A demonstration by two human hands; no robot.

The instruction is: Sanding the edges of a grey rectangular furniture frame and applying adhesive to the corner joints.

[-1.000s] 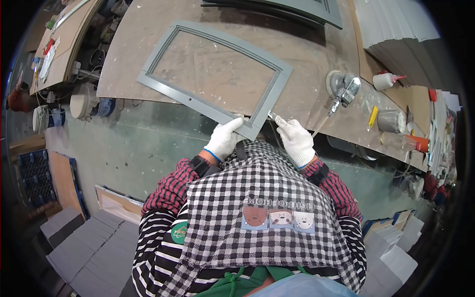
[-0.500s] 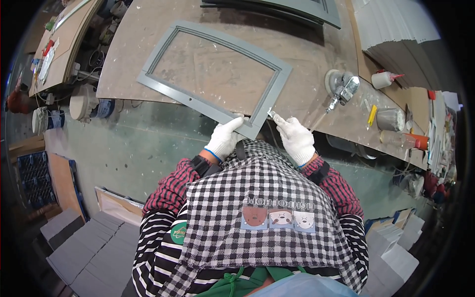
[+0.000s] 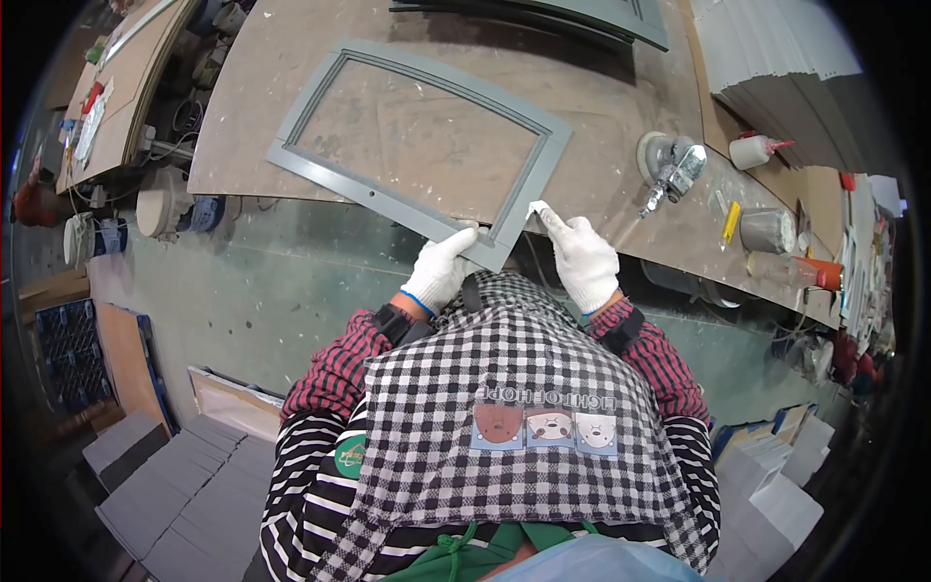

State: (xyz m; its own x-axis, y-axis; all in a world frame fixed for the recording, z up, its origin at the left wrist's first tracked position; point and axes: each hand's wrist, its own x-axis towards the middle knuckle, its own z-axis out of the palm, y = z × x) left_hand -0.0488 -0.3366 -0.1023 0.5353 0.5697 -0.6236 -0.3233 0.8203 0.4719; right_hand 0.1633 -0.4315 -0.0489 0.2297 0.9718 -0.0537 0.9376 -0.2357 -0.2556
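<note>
A grey cabinet door frame [image 3: 402, 215] with a wide opening lies tilted on the workbench, its near corner jutting over the bench edge toward me. My left hand [image 3: 441, 269], in a white knit glove, is closed on that near corner, thumb on top. My right hand [image 3: 586, 260], gloved alike, points its index finger at the outer edge of the frame's right side, the fingertip touching or almost touching it. Its other fingers are curled. Something small and pale shows at the fingertip; I cannot make out what it is.
A power sander [image 3: 671, 167] rests on the bench [image 3: 621, 107] to the right, with a squeeze bottle [image 3: 756, 150], a yellow knife [image 3: 730, 223] and a metal can [image 3: 766, 233] beyond. More grey frames [image 3: 553, 19] lie at the far side. Grey panels [image 3: 184, 495] are stacked behind left.
My right index finger has slid slightly away from me along the frame's edge and straightened. The left hand and the frame have hardly moved.
</note>
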